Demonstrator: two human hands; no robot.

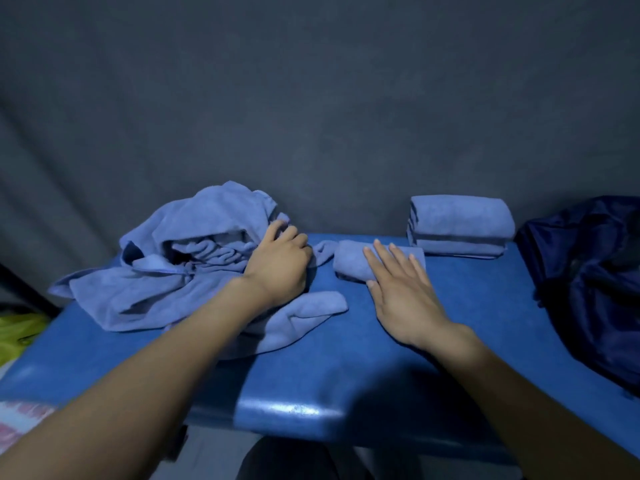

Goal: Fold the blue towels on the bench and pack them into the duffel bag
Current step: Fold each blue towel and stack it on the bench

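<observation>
table [346,375] blue, near edge shiny | right hand [405,296] lay flat, fingers straight, on small folded towel [356,263] at middle | left hand [280,265] curled, its grip holding loose towel pile [166,268] at left | folded stack [460,223] far right | dark duffel bag [588,271] at right edge, apart from stack

Bench [346,341]: glossy blue top. Loose towels [156,271]: blue, crumpled heap on bench's left part, one tail trailing toward the near edge. Small towel [349,263]: folded into a short roll, lying mid-bench. Stack [460,225]: folded towels, squared, at far right edge. Duffel [588,278]: dark navy, slumped at bench's right end, beside the stack.
</observation>
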